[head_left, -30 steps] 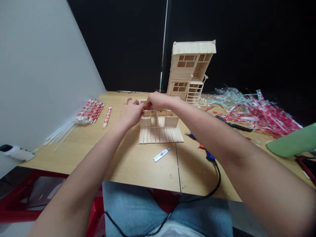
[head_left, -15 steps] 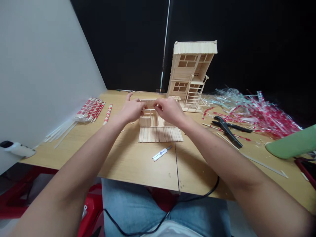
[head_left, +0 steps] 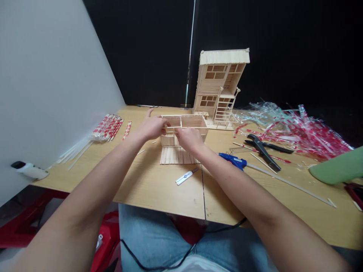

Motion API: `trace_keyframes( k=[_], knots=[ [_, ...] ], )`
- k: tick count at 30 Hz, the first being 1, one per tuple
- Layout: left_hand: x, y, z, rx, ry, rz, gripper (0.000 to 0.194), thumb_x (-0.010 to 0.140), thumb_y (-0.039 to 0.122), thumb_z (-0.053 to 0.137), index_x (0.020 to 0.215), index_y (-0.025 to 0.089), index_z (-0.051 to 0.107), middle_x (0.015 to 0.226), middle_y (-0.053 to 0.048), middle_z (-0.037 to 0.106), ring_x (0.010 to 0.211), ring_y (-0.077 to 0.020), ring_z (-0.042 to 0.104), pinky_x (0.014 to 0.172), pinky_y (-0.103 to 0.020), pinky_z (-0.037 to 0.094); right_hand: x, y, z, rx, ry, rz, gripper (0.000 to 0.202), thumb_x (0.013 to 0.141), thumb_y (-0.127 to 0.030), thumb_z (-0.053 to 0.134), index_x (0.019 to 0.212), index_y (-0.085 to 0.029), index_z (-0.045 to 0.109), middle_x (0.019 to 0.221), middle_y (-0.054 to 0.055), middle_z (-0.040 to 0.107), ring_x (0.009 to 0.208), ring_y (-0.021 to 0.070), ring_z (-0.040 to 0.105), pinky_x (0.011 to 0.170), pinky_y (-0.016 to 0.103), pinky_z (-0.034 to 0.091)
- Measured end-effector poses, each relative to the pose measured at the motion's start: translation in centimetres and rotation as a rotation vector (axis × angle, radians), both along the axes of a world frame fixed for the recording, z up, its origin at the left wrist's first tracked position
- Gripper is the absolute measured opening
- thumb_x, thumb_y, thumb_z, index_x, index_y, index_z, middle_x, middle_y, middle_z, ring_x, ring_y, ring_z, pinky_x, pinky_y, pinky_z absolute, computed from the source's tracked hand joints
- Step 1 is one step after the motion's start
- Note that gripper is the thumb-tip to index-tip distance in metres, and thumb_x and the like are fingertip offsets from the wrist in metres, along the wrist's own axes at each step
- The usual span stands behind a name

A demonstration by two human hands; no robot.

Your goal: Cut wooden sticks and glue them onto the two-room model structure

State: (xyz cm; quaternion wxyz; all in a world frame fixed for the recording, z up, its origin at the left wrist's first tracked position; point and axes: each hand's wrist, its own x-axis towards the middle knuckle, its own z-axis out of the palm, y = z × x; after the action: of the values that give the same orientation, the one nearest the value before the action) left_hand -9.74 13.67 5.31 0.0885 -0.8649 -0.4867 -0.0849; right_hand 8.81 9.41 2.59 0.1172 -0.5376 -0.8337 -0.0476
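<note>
A small open-topped house part made of pale sticks (head_left: 181, 155) stands on the table, its slatted floor toward me. My left hand (head_left: 154, 126) is at its upper left corner, fingers curled round the edge and one finger raised. At the front top bar, left of the middle, my right hand (head_left: 189, 139) is closed with fingertips pressed together. What sits between those fingertips is too small to make out. A white cutter (head_left: 185, 177) lies in front of the house part.
Behind stands a taller stick house (head_left: 219, 83). To the right are a blue glue gun (head_left: 234, 160), black pliers (head_left: 263, 153), crumpled plastic wrappers (head_left: 306, 130) and a green cylinder (head_left: 336, 168). Wrapped stick bundles (head_left: 107, 127) lie left, with a black cable (head_left: 161, 266) below.
My right hand has moved down and slightly toward me, from the back part of the frame to the front bar. The blue glue gun has come into view beside my right forearm.
</note>
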Motion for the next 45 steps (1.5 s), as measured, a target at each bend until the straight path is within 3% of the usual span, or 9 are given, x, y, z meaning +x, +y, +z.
trace_keyframes(
  k=[7, 14, 19, 29, 36, 45],
  knots=[
    [0.1, -0.3, 0.4, -0.053, -0.06, 0.018, 0.021, 0.077, 0.016, 0.068, 0.094, 0.025, 0.075, 0.083, -0.003, 0.075, 0.1, -0.0265, 0.066, 0.116, -0.056, 0.012, -0.4, 0.6, -0.9, 0.03, 0.006, -0.024, 0.036, 0.102, -0.025, 0.035, 0.109, -0.02, 0.07, 0.096, 0.015, 0.076, 0.087, 0.0276, 0.071, 0.069, 0.032, 0.047],
    [-0.1, -0.8, 0.4, -0.071, -0.15, 0.04, 0.022, 0.085, 0.019, 0.064, 0.104, 0.026, 0.073, 0.092, -0.003, 0.078, 0.093, -0.0224, 0.069, 0.117, -0.057, 0.008, 0.2, 0.7, -0.7, 0.021, 0.003, 0.008, 0.031, 0.1, -0.024, 0.039, 0.112, -0.021, 0.068, 0.095, 0.014, 0.076, 0.087, 0.0265, 0.071, 0.069, 0.03, 0.046],
    [0.2, -1.2, 0.6, -0.077, -0.087, 0.052, 0.026, 0.082, 0.016, 0.064, 0.106, 0.024, 0.072, 0.091, -0.003, 0.078, 0.106, -0.0257, 0.065, 0.118, -0.058, 0.006, 0.2, 0.6, -0.9, 0.016, 0.016, -0.016, 0.033, 0.101, -0.024, 0.038, 0.113, -0.021, 0.068, 0.097, 0.013, 0.075, 0.087, 0.0257, 0.07, 0.07, 0.03, 0.044],
    [-0.1, -0.9, 0.4, -0.04, -0.065, 0.051, 0.025, 0.087, 0.02, 0.061, 0.109, 0.026, 0.07, 0.093, -0.002, 0.077, 0.103, -0.0242, 0.067, 0.118, -0.057, 0.004, -0.1, 0.6, -1.7, 0.036, 0.099, -0.074, 0.037, 0.102, -0.033, 0.036, 0.112, -0.028, 0.071, 0.102, 0.006, 0.076, 0.09, 0.0238, 0.068, 0.068, 0.028, 0.041],
    [0.1, -0.9, 0.4, -0.035, -0.027, 0.017, 0.032, 0.083, 0.015, 0.062, 0.113, 0.027, 0.068, 0.083, 0.001, 0.077, 0.109, -0.0252, 0.063, 0.118, -0.06, -0.001, -0.2, 0.3, -2.0, 0.055, 0.117, -0.106, 0.041, 0.104, -0.036, 0.03, 0.117, -0.029, 0.069, 0.099, 0.006, 0.076, 0.088, 0.0249, 0.068, 0.067, 0.029, 0.042],
    [0.4, -1.1, -0.5, 0.063, -0.064, 0.022, 0.028, 0.085, 0.016, 0.058, 0.109, 0.026, 0.069, 0.082, 0.0, 0.076, 0.106, -0.0246, 0.064, 0.118, -0.061, -0.002, -0.4, 0.3, -1.9, 0.045, 0.075, -0.115, 0.039, 0.104, -0.032, 0.032, 0.119, -0.026, 0.068, 0.099, 0.011, 0.076, 0.09, 0.0261, 0.07, 0.073, 0.032, 0.046]
  ],
)
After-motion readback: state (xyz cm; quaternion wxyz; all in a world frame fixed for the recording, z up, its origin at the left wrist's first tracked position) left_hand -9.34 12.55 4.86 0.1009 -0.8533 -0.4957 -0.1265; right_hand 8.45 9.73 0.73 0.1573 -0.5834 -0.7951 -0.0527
